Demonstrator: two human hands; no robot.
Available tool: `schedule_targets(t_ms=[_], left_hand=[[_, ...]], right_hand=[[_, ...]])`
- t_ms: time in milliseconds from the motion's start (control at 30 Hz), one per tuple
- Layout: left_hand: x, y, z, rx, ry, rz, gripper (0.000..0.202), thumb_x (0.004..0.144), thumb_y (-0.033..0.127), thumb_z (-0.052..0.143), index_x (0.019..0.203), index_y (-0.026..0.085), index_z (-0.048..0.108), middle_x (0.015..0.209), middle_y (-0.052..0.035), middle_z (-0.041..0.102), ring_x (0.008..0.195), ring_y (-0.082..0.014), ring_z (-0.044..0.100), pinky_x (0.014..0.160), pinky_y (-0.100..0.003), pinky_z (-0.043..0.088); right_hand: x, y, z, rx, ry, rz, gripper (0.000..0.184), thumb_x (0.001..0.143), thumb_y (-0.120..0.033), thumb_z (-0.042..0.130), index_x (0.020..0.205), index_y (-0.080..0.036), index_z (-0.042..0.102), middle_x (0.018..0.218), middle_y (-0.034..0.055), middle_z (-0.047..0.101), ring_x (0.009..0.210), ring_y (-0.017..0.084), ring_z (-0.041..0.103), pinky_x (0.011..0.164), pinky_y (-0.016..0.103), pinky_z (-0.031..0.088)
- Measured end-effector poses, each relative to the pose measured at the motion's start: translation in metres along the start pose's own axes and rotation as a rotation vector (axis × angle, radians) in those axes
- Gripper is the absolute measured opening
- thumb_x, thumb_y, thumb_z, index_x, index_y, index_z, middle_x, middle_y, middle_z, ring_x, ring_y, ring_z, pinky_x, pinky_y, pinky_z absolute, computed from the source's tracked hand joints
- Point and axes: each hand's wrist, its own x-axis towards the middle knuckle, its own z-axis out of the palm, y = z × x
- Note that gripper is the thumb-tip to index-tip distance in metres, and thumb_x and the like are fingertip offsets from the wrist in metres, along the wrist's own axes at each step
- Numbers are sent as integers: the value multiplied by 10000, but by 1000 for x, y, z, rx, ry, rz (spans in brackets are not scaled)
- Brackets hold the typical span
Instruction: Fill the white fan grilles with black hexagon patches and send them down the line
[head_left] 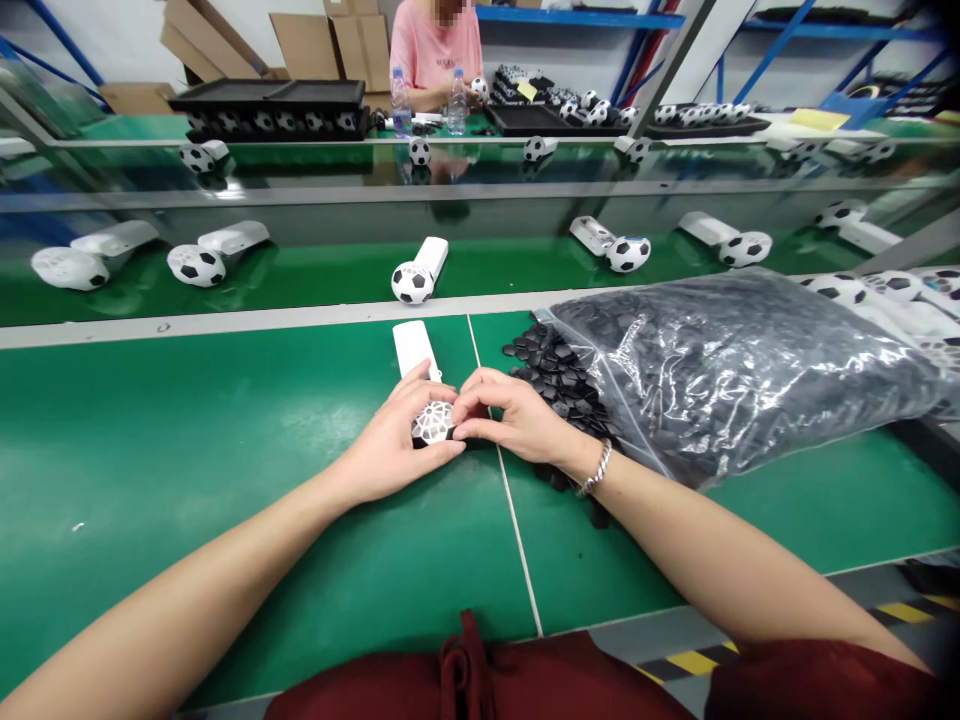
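Two hands on one fan (433, 422), on the green bench (187, 480) right in front. Left hand (390, 445) cups the ball head; right hand (517, 415) is pinched narrow on its right edge, and I can't tell if a patch sits under the fingertips. White handle (414, 348) points away. The head shows mostly bare white lattice, so I'd judge patching barely begun and most cells left. Loose black patches (555, 375) lie just right of the hands, spilling from a full clear bag (735, 370) crowding that side. Beyond, a belt (315, 275) carries patched fans (417, 274). Farther back, black trays (277, 95), bottles (457, 100) and a co-worker (435, 50).
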Motion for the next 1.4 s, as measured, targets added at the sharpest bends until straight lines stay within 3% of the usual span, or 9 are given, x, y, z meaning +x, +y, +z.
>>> schedule_targets(t_ms=[233,367,533,667,800,933,1100,1233,1400], left_hand=[[1,-2,9,28,102,36,282,720,195,535,997,219,485,1154,-46,546,1329,-263,159,1045,-481,241],[1,-2,7,53,81,78,279,701,162,524,972,221,488,1141,-45,554,1325,-252,175,1045,-467,251],[0,-5,-2,60,-4,58,345,691,168,528,1030,216,476,1318,-74,419,1320,-245,203,1041,-443,261],[-1,-9,-6,57,-53,69,413,693,184,534,1096,231,452,1394,-88,301,1301,-263,252,1025,-461,271],[-2,-11,-3,79,37,14,441,652,339,648,1049,235,484,1303,-99,338,1283,-311,231,1010,-509,273],[-3,-12,-5,52,134,-169,529,598,494,677,1017,217,512,1106,-83,381,1084,-280,434,905,-464,410],[-4,-8,-22,45,29,-113,422,646,376,651,1018,218,526,1005,-36,469,962,-221,505,871,-395,427],[-5,-7,-32,57,-40,-114,432,660,294,613,1074,231,503,1067,-34,492,973,-222,511,846,-363,431],[-7,-6,-35,39,-104,-81,441,648,213,576,1082,227,498,1098,-38,479,985,-215,510,855,-339,427]], right_hand=[[1,4,8,47,35,139,265,679,-357,674,732,-174,491,723,-34,492,634,85,457,583,209,395],[6,3,-1,0,-30,196,247,721,-377,627,715,-170,492,681,-38,517,626,90,469,579,210,392],[16,19,-36,-670,235,376,172,824,-306,508,811,-162,602,854,71,573,838,185,512,739,310,401],[16,36,-46,-925,207,464,166,812,-302,526,853,-173,621,927,116,556,944,251,486,751,345,409],[14,40,-44,-855,189,437,113,776,-278,573,829,-184,606,905,78,568,920,216,504,765,323,407],[14,37,-46,-774,154,420,62,764,-224,573,811,-185,584,783,27,606,752,159,549,648,267,413],[11,22,-45,-638,113,334,98,778,-198,550,841,-188,624,811,15,638,712,124,560,674,249,426],[6,-2,-31,-302,154,209,128,767,-205,570,889,-184,602,804,5,628,706,119,561,648,248,444],[3,-19,-9,-175,-17,-28,107,804,-159,544,850,-189,636,834,18,628,795,118,551,749,258,440]])
